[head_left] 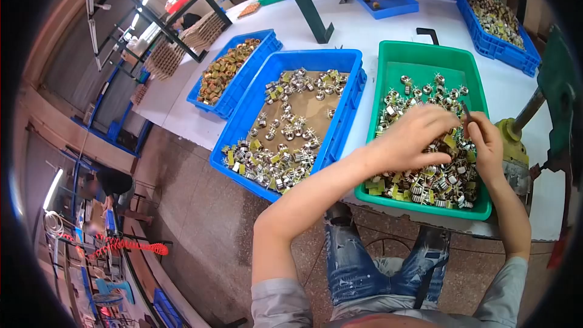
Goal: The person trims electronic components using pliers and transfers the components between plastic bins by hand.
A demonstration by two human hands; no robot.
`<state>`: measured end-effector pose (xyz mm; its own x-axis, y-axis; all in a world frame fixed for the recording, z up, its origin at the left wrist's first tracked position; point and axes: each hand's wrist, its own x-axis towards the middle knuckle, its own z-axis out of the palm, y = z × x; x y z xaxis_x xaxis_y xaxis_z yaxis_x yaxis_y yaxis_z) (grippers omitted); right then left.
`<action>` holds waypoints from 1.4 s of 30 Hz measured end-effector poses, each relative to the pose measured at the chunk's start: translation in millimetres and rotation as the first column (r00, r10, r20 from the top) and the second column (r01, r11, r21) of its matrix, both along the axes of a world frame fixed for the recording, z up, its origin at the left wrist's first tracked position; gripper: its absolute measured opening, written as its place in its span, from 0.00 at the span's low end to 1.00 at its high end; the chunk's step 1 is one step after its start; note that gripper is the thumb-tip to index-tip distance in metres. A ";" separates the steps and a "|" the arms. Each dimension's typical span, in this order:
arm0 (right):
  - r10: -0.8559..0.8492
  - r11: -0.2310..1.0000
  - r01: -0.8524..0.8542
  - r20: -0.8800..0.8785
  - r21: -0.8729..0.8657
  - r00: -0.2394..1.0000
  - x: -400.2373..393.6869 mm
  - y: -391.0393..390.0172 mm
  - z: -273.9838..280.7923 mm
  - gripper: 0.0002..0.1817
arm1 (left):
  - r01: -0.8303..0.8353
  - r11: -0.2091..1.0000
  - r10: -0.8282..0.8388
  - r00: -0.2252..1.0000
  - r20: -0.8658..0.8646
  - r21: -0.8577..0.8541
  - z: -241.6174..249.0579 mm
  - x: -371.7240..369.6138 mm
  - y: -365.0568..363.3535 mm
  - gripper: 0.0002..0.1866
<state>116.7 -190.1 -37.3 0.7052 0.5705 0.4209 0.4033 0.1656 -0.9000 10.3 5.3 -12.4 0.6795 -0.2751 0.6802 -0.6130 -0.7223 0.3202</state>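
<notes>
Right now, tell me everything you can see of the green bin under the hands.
The green bin is a rectangular plastic tray with sloping walls and a rolled rim, sitting flat on the white table at its near edge, beside a blue bin. Small wound components fill its near half; the far floor is bare. The left hand and right hand reach into it.

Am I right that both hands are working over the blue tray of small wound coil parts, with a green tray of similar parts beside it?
Not quite: the trays are swapped. In the head view, the left hand and the right hand are over the green tray of small wound coil parts, and it is the blue tray of similar parts that sits beside it.
</notes>
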 end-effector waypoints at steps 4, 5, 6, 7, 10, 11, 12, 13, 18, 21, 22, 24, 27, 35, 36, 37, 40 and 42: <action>0.046 0.985 0.007 0.297 -0.174 0.954 -1.7 -0.7 6.3 0.11 | -0.272 0.957 0.274 0.962 0.000 0.100 28.9 2.0 71.0 0.20; 0.047 0.986 0.005 0.306 -0.168 0.951 -2.4 0.0 8.3 0.11 | -0.351 0.915 0.360 0.933 -0.007 0.197 35.0 -5.0 104.1 0.17; 0.047 0.984 0.007 0.302 -0.176 0.952 -2.6 0.7 8.1 0.11 | -0.515 0.832 0.538 0.839 -0.080 0.206 33.9 -18.2 131.5 0.19; 0.045 0.982 0.012 0.298 -0.187 0.953 -1.8 0.6 7.3 0.11 | -0.618 0.773 0.634 0.737 -0.236 0.146 31.1 -34.5 156.5 0.22; 0.028 0.977 0.035 0.289 -0.209 0.957 2.2 -2.7 9.0 0.11 | -0.834 0.489 0.815 0.332 -0.475 0.255 -9.0 -79.0 240.3 0.40; 0.046 0.979 0.022 0.321 -0.205 0.946 2.7 -2.8 10.2 0.11 | -0.859 0.388 0.863 0.212 -0.459 0.333 -25.3 -95.4 258.1 0.44; 0.063 0.979 0.009 0.348 -0.202 0.936 2.0 -2.5 10.1 0.11 | -0.870 0.369 0.805 0.124 -0.580 0.326 -18.2 -112.0 253.9 0.50; 0.074 0.980 0.000 0.371 -0.197 0.926 0.8 -1.4 9.1 0.11 | -0.870 0.324 0.801 0.043 -0.596 0.372 -19.4 -124.2 252.7 0.49; 0.077 0.986 -0.011 0.391 -0.169 0.917 -1.7 3.1 8.5 0.11 | -0.858 0.391 0.663 0.011 -0.748 0.333 -20.5 -131.2 255.2 0.48; 0.076 0.985 -0.006 0.394 -0.174 0.916 1.9 1.7 10.4 0.11 | -0.856 0.475 0.508 0.079 -0.858 0.203 -21.3 -130.2 256.3 0.48; 0.082 0.985 -0.015 0.389 -0.173 0.918 2.4 2.5 10.6 0.11 | -0.854 0.496 0.457 0.099 -0.884 0.160 -21.3 -129.7 256.4 0.48; 0.095 0.985 -0.034 0.371 -0.168 0.924 -0.3 2.2 7.1 0.10 | -0.845 0.528 0.350 0.128 -0.928 0.083 -21.0 -128.5 256.3 0.48; 0.106 0.983 -0.037 0.387 -0.182 0.916 -4.3 1.9 6.7 0.10 | -0.771 0.578 0.489 0.063 -0.870 0.269 -15.0 -116.4 223.6 0.48; 0.126 0.989 -0.077 0.437 -0.128 0.890 -0.1 6.6 8.9 0.08 | -0.680 0.553 0.727 0.111 -0.677 0.482 -33.7 -115.5 223.1 0.46; 0.116 0.991 -0.072 0.457 -0.112 0.882 1.1 6.9 7.8 0.08 | -0.665 0.597 0.692 0.143 -0.707 0.450 -33.6 -116.9 231.5 0.45; 0.096 0.993 -0.054 0.448 -0.106 0.889 1.5 5.6 8.6 0.08 | -0.648 0.608 0.693 0.149 -0.705 0.460 -31.0 -116.6 230.9 0.45; 0.145 0.988 -0.099 0.473 -0.122 0.869 3.1 6.2 13.0 0.08 | -0.673 0.614 0.625 0.095 -0.775 0.412 -22.3 -113.8 223.8 0.44; 0.153 0.984 -0.092 0.479 -0.149 0.864 4.0 4.7 16.1 0.08 | -0.675 0.619 0.602 0.080 -0.794 0.402 -16.5 -109.0 216.0 0.43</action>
<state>120.8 -185.4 -21.2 0.3492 0.7057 0.6165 0.7782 0.1482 -0.6103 -98.7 221.3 -28.8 0.7388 0.5819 -0.3400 0.6735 -0.6551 0.3424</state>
